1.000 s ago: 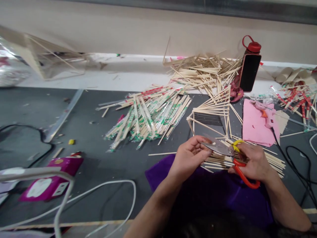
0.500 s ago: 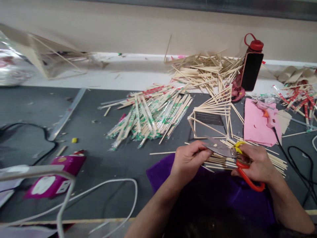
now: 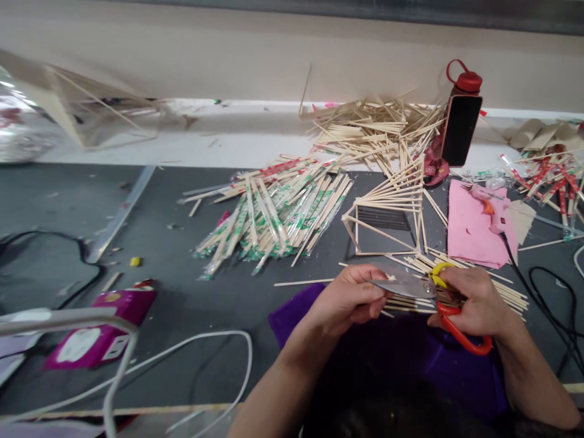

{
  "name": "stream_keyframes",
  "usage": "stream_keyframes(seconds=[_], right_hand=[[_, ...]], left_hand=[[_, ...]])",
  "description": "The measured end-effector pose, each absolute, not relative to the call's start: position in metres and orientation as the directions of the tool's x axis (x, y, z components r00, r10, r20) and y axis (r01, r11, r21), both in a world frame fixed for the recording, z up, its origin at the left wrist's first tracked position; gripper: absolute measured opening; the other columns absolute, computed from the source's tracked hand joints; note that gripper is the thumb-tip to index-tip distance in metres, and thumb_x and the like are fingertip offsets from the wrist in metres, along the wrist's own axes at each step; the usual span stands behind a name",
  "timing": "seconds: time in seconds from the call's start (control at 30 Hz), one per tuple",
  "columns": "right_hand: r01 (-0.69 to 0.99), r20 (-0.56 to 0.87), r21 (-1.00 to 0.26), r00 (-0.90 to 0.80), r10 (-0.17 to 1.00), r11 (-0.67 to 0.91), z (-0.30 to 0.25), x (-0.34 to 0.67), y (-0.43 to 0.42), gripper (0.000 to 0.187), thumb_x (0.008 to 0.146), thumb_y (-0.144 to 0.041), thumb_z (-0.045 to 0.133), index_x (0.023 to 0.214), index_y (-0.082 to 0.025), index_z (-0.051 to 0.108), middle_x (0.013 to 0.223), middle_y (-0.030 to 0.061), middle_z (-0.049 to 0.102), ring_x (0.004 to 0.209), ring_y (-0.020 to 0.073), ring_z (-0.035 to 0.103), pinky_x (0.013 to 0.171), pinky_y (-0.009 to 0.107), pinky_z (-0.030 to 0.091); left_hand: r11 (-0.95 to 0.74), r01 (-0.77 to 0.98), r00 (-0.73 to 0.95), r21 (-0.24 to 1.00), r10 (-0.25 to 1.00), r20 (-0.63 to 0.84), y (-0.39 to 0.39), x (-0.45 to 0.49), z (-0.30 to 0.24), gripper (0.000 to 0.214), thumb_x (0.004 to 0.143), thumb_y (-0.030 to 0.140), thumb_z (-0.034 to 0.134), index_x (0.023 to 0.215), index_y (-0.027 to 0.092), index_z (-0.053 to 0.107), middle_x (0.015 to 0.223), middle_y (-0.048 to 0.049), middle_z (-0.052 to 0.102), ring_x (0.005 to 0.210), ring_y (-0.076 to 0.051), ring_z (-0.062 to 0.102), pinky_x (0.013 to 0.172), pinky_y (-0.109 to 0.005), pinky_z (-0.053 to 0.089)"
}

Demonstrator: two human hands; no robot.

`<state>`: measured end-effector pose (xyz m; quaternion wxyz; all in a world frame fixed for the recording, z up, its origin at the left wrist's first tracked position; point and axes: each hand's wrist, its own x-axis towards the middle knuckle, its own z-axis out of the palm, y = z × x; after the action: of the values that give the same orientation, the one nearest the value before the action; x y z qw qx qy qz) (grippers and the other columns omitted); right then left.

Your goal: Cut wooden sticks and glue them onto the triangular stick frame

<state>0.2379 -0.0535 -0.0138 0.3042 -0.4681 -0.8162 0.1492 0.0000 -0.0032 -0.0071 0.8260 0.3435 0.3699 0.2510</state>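
My right hand (image 3: 477,301) is wrapped round the handles of the scissors (image 3: 410,288), one yellow and one red, with the blades pointing left. My left hand (image 3: 351,298) is closed in a pinch at the blade tips. From it a short pale end of a wooden stick (image 3: 391,278) shows at the blades; the rest of the stick is hidden by the hand. Under the scissors lies a spread of loose wooden sticks (image 3: 508,298). Just beyond stands a frame of joined sticks (image 3: 387,234), with a fan of stacked sticks along its upper side.
Wrapped chopsticks (image 3: 274,219) lie left of the frame, with a heap of bare sticks (image 3: 378,131) behind. On the right, a glue gun (image 3: 495,213) rests on a pink cloth (image 3: 460,237). A phone (image 3: 462,131) leans on a red-capped bottle (image 3: 468,80). White cable (image 3: 205,333) runs front left.
The blades have come closer together at the stick end. My left hand has rolled slightly and its lower fingers have loosened. The view has shifted a little.
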Motion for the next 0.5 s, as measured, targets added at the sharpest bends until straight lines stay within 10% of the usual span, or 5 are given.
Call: stream_keyframes(seconds=[0.2, 0.5], right_hand=[[0.752, 0.387, -0.490, -0.265, 0.883, 0.441, -0.020, 0.231, -0.055, 0.030, 0.074, -0.044, 0.069, 0.070, -0.021, 0.049, 0.054, -0.0035, 0.052, 0.045, 0.0117, 0.046, 0.046, 0.025, 0.030], [0.802, 0.276, -0.474, -0.256, 0.926, 0.363, -0.020, 0.224, -0.056, 0.030, 0.076, -0.047, 0.064, 0.080, -0.019, 0.053, 0.059, -0.0010, 0.057, 0.048, 0.0147, 0.051, 0.048, 0.027, 0.033]], left_hand=[[0.032, 0.156, 0.080, 0.987, 0.996, -0.045, -0.012, 0.010, -0.004, 0.006, 0.068, 0.024, 0.067, 0.071, 0.018, 0.067, 0.056, 0.0027, 0.064, 0.045, -0.008, 0.051, 0.044, -0.018, 0.040], [-0.432, 0.592, 0.185, 0.680, 0.894, 0.407, -0.017, 0.007, -0.008, 0.022, 0.084, 0.018, 0.054, 0.074, 0.022, 0.073, 0.071, 0.0009, 0.074, 0.064, -0.011, 0.068, 0.064, -0.018, 0.050]])
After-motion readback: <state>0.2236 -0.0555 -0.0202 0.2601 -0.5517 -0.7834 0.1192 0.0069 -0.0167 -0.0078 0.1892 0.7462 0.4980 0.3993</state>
